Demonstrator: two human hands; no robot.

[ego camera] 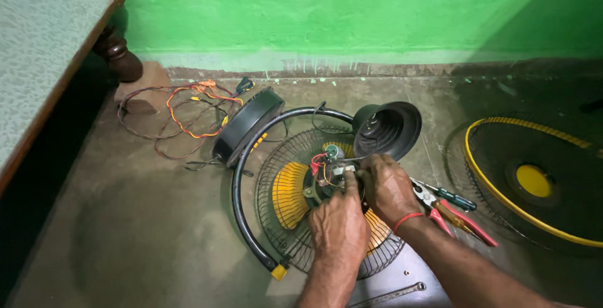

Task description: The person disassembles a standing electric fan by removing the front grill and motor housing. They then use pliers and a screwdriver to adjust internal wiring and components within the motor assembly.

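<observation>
Fingers of both hands, left hand (339,225) and right hand (388,185), pinch at the fan motor wiring (323,171); motor cover (387,128) off, front grille (534,179) set aside, reassembly pending.

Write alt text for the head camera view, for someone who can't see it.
Both hands, left hand and right hand, work at the wired motor hub of a yellow-bladed fan lying on a concrete floor. Red-handled pliers lie to the right.
</observation>
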